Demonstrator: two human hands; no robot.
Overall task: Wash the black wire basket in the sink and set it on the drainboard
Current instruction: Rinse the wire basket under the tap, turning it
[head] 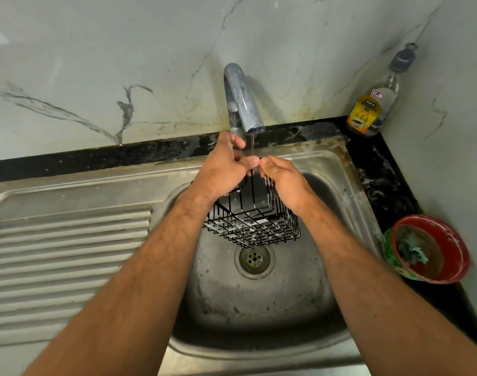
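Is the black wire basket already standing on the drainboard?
No, both hands hold the black wire basket up over the sink bowl, under the faucet, while the drainboard lies apart.

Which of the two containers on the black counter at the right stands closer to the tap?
The clear dish-gel bottle with the yellow label, standing in the back corner near the tap. The red bowl sits nearer the camera, beside the sink.

Basket [252,221] over sink [259,302]; drainboard [69,256] left.
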